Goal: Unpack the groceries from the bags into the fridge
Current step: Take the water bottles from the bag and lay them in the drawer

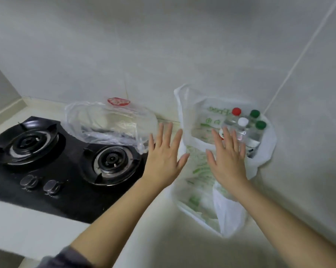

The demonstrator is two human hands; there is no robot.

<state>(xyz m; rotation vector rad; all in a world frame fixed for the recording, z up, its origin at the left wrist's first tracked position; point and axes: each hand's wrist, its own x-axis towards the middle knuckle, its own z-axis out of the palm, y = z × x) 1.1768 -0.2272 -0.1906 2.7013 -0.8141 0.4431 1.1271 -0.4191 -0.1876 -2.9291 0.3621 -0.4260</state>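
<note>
- Left hand (164, 159): released, fingers straight and spread, palm down, holding nothing. It hovers over the table (159, 238) at the left edge of the white bag (231, 215).
- Right hand (228, 163): released, fingers straight and spread, holding nothing. It is above the open mouth of the white bag.
- Bottles (242, 130): a tight cluster inside the white bag, at the bag's far right corner. They lie at 12 to 1 o'clock from the right hand, just beyond its fingertips. One cap is partly hidden behind those fingers.
- Long axis: the bottles stand upright with caps up, so a grasp from above or around the neck appears suitable.
- Nearer hand: the right. The left hand is well apart from the cluster and is better placed to steady the bag wall.
- Clear bag (109, 122): at 10 o'clock from the left hand, resting partly on the stove (70, 171). Its contents cannot be identified.
- Fridge: not in view.
</note>
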